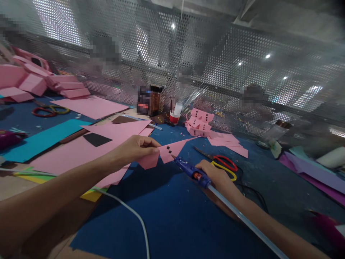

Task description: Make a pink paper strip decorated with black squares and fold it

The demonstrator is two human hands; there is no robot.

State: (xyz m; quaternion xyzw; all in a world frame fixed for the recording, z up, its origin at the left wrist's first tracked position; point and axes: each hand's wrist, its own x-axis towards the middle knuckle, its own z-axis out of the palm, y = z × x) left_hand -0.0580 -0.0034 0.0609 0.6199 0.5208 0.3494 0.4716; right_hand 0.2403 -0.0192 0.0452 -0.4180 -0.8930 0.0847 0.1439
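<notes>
My left hand (134,148) pinches a folded pink paper piece (169,150) with small black squares on it, holding it just above the blue table (172,216). My right hand (218,176) grips a blue glue gun (192,172) with a long clear glue stick (242,216) trailing back along my forearm. The gun's nozzle touches the lower edge of the pink piece. Red and yellow handled scissors (225,165) lie just beyond my right hand.
Large pink sheets (81,151), a teal sheet (40,140) and a black square lie at left. A pile of folded pink pieces (201,124), a red cup (175,117) and jars stand by the perforated metal screen (215,72). A white cable (129,212) crosses the table. Purple sheets lie at right.
</notes>
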